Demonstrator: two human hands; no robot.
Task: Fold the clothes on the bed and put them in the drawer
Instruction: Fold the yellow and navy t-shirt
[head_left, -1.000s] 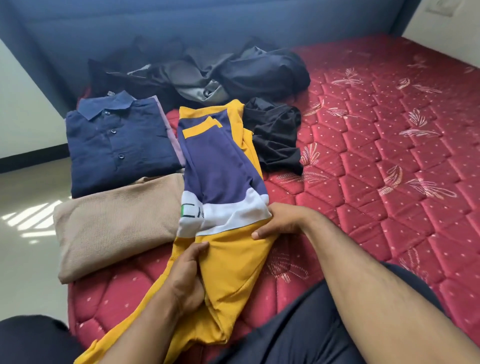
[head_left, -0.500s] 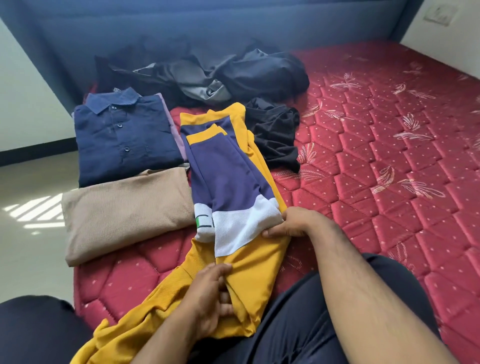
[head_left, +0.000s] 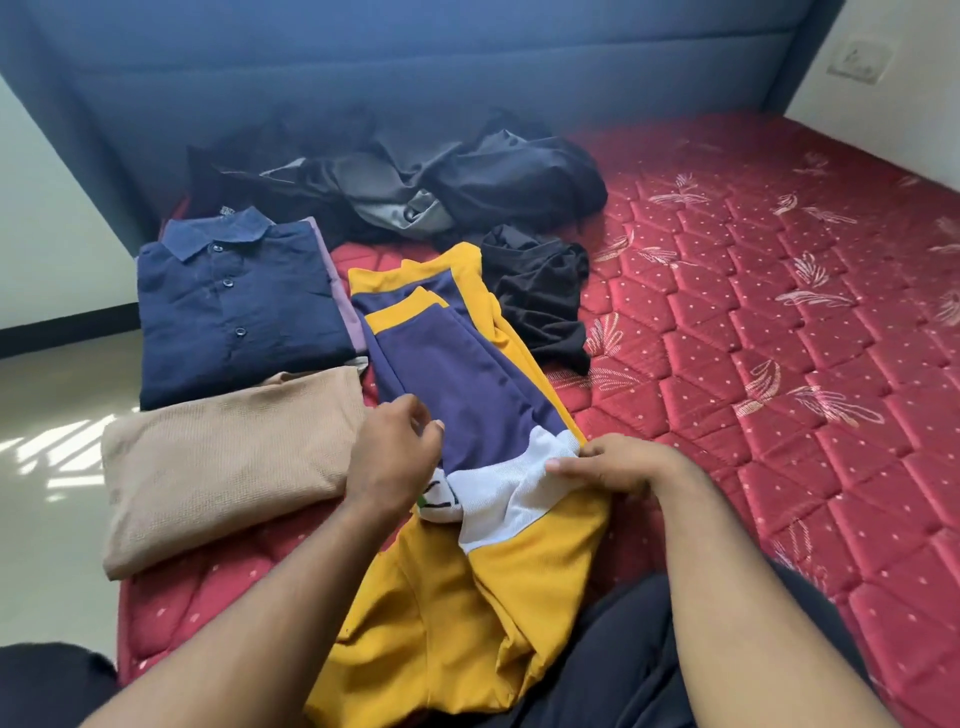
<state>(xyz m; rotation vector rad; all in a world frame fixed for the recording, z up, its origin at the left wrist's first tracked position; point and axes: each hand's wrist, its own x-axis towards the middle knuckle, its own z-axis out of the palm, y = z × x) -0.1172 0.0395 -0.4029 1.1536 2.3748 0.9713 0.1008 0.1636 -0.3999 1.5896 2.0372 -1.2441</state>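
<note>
A yellow, navy and white jersey (head_left: 467, 395) lies lengthwise on the red mattress (head_left: 779, 338), folded narrow, with its yellow lower part bunched against my lap. My left hand (head_left: 395, 457) has curled fingers at the jersey's left edge, where the navy meets the white band. My right hand (head_left: 613, 465) pinches the right edge of the white band. A folded navy button shirt (head_left: 234, 322) and a folded beige garment (head_left: 223, 462) lie to the left. No drawer is in view.
A crumpled black garment (head_left: 540, 296) lies right of the jersey's top. A pile of dark unfolded clothes (head_left: 467, 176) sits against the blue headboard (head_left: 415, 78). The mattress edge drops to the floor (head_left: 47, 415) on the left.
My left hand let go of the yellow lower part and moved up to the jersey's left edge beside the white band. My right hand stayed on the right edge.
</note>
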